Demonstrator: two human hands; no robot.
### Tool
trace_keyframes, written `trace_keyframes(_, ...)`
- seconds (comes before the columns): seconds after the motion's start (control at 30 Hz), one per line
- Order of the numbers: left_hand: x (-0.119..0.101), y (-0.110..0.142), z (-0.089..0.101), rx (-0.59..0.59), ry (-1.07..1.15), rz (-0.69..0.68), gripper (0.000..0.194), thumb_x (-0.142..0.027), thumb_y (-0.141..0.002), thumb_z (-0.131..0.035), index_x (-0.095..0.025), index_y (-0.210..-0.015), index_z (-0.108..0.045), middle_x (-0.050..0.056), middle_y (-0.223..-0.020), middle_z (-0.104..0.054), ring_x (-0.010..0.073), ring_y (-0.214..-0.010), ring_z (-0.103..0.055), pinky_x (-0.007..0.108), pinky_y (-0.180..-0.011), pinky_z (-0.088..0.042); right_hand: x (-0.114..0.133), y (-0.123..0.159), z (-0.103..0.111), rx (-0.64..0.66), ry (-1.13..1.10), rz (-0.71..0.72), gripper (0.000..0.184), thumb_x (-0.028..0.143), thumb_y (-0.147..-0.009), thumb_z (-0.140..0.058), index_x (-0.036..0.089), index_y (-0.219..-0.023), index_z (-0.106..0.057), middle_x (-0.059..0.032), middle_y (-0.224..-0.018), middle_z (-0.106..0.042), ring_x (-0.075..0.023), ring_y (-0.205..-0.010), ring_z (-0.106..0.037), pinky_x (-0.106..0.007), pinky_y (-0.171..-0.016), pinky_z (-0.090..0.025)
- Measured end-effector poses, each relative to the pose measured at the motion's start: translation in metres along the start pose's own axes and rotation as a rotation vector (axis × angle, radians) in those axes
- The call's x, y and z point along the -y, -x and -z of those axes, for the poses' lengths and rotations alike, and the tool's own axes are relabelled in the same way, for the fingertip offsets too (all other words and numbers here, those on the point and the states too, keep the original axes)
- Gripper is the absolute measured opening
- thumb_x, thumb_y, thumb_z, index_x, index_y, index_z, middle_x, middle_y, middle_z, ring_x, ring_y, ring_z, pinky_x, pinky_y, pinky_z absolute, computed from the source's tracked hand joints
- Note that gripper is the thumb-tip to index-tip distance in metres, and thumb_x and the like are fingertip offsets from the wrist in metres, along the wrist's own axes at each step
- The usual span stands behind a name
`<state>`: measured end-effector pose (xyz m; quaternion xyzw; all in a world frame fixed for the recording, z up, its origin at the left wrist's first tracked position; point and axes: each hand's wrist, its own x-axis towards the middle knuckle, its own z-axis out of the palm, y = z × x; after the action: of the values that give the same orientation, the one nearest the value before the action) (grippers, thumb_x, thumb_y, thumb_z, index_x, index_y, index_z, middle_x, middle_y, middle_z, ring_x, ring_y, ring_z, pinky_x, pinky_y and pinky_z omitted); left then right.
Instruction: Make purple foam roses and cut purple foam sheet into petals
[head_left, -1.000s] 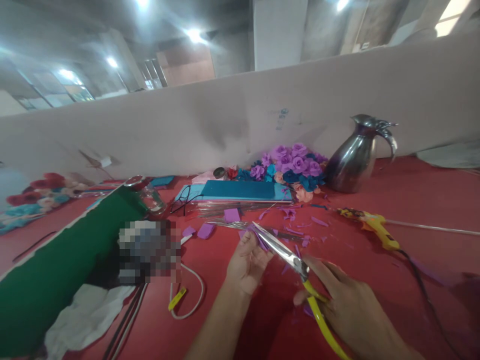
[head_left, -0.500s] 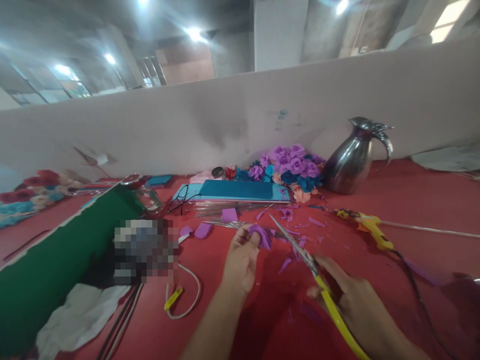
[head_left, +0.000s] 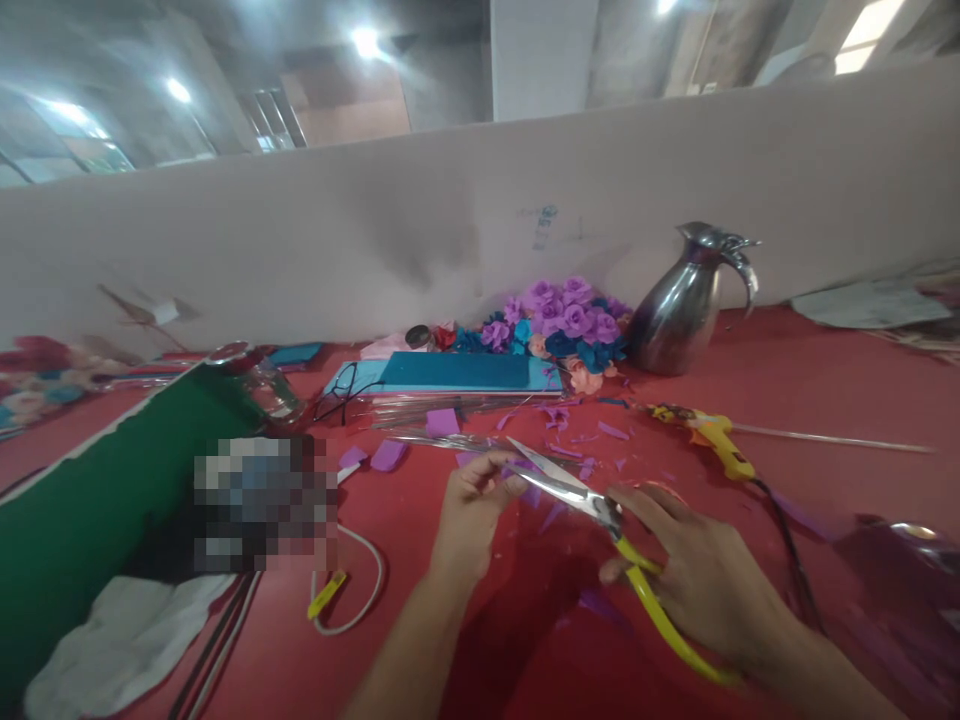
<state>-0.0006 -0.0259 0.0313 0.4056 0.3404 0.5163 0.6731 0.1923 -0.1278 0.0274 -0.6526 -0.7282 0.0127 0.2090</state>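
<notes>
My left hand [head_left: 465, 520] pinches a small folded piece of purple paper [head_left: 531, 494] between thumb and fingertips. Most of that piece is hidden behind the blades. In my right hand [head_left: 697, 570] are large scissors [head_left: 574, 490] with yellow handles, held by the loops. Their blades are parted and reach across the paper, the tips close to my left fingers. Just beyond my left hand lie loose purple squares [head_left: 442, 422] and purple offcuts [head_left: 613, 431].
Teal sheets [head_left: 457, 370] lie at the back, with purple flowers [head_left: 574, 310] and a steel jug [head_left: 679, 305] to their right. A yellow glue gun [head_left: 720, 440] trails its cord on the right. Eyeglasses [head_left: 345, 395], a jar [head_left: 266, 385] and a green board [head_left: 112, 510] are on the left.
The scissors swung away from the purple paper, then came back with parted blades across it. My left hand turned the paper. The whole view has shifted slightly.
</notes>
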Motion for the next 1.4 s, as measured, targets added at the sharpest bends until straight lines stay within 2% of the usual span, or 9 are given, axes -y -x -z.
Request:
trace_keyframes(0.2, 0.0, 0.001, -0.002, 0.031, 0.04, 0.036, 0.016, -0.005, -0.056, -0.077, -0.015, -0.068, -0.073, 0.003, -0.069, -0.069, 0.0124, -0.067, -0.06, 0.021, -0.066, -0.045, -0.008, 0.003, 0.004, 0.008, 0.01, 0.029, 0.038, 0.022, -0.076, -0.053, 0.028, -0.114, -0.056, -0.0026, -0.094, -0.069, -0.019, -0.074, -0.068, -0.025, -0.057, -0.05)
trace_keyframes(0.4, 0.003, 0.001, -0.001, 0.025, 0.023, 0.045, 0.017, -0.006, -0.054, -0.078, -0.018, -0.066, -0.072, -0.001, -0.065, -0.067, 0.0106, -0.063, -0.057, 0.02, -0.062, -0.044, -0.008, 0.004, 0.009, 0.032, 0.096, 0.049, 0.031, 0.037, -0.079, -0.057, 0.025, -0.107, -0.057, -0.0048, -0.089, -0.067, -0.0223, -0.074, -0.065, -0.029, -0.056, -0.047)
trace_keyframes(0.6, 0.003, 0.001, 0.0, 0.047, 0.001, 0.04, 0.017, -0.007, -0.055, -0.077, -0.018, -0.067, -0.072, -0.001, -0.066, -0.067, 0.0102, -0.064, -0.057, 0.019, -0.062, -0.044, -0.012, 0.003, 0.009, 0.051, 0.117, 0.066, 0.028, 0.037, -0.08, -0.056, 0.025, -0.105, -0.056, -0.005, -0.091, -0.067, -0.0222, -0.073, -0.066, -0.029, -0.055, -0.046)
trace_keyframes(0.73, 0.004, 0.001, 0.0, 0.074, 0.019, 0.047, 0.014, -0.01, -0.057, -0.078, -0.018, -0.068, -0.073, 0.001, -0.067, -0.067, 0.011, -0.064, -0.057, 0.02, -0.062, -0.045, -0.012, 0.005, 0.009, 0.08, 0.004, 0.055, 0.027, 0.022, -0.079, -0.053, 0.025, -0.106, -0.054, -0.0012, -0.085, -0.071, -0.0207, -0.076, -0.068, -0.027, -0.058, -0.048)
trace_keyframes(0.83, 0.003, 0.0, 0.0, 0.077, 0.001, 0.067, 0.012, -0.014, -0.057, -0.079, -0.017, -0.067, -0.072, 0.0, -0.062, -0.064, 0.0102, -0.059, -0.054, 0.021, -0.06, -0.044, -0.012, 0.007, 0.01, 0.15, -0.159, -0.002, 0.029, 0.012, -0.079, -0.046, 0.025, -0.105, -0.052, 0.0035, -0.073, -0.073, -0.016, -0.069, -0.069, -0.022, -0.056, -0.047)
trace_keyframes(0.9, 0.002, 0.0, 0.0, 0.068, -0.027, 0.073, 0.012, -0.017, -0.057, -0.079, -0.017, -0.067, -0.072, 0.0, -0.062, -0.064, 0.0103, -0.059, -0.054, 0.022, -0.061, -0.044, -0.012, 0.009, 0.01, 0.159, -0.215, -0.077, 0.028, 0.014, -0.081, -0.044, 0.025, -0.107, -0.05, 0.0043, -0.069, -0.073, -0.0153, -0.062, -0.069, -0.021, -0.051, -0.046)
trace_keyframes(1.0, 0.002, -0.001, 0.0, 0.046, -0.094, 0.074, 0.013, -0.02, -0.058, -0.079, -0.017, -0.069, -0.072, 0.001, -0.067, -0.066, 0.0111, -0.064, -0.055, 0.023, -0.066, -0.044, -0.016, 0.01, 0.009, 0.103, -0.131, -0.113, 0.027, 0.028, -0.084, -0.05, 0.025, -0.111, -0.049, 0.0005, -0.077, -0.073, -0.0186, -0.062, -0.069, -0.024, -0.049, -0.046)
trace_keyframes(1.13, 0.003, -0.001, 0.001, 0.059, -0.17, 0.093, 0.015, -0.021, -0.059, -0.078, -0.018, -0.073, -0.073, 0.002, -0.072, -0.068, 0.0139, -0.071, -0.058, 0.024, -0.07, -0.044, -0.019, 0.009, 0.008, 0.037, 0.077, 0.005, 0.039, 0.043, -0.079, -0.06, 0.025, -0.113, -0.051, -0.0063, -0.097, -0.069, -0.0253, -0.081, -0.068, -0.03, -0.058, -0.048)
trace_keyframes(1.4, -0.001, 0.0, 0.0, 0.112, -0.216, 0.125, 0.014, -0.019, -0.056, -0.077, -0.019, -0.069, -0.074, 0.001, -0.069, -0.068, 0.0138, -0.068, -0.058, 0.025, -0.069, -0.043, -0.02, 0.009, 0.01, 0.066, 0.07, 0.064, 0.026, 0.033, -0.079, -0.058, 0.025, -0.103, -0.057, -0.0044, -0.09, -0.069, -0.0221, -0.074, -0.067, -0.029, -0.057, -0.048)
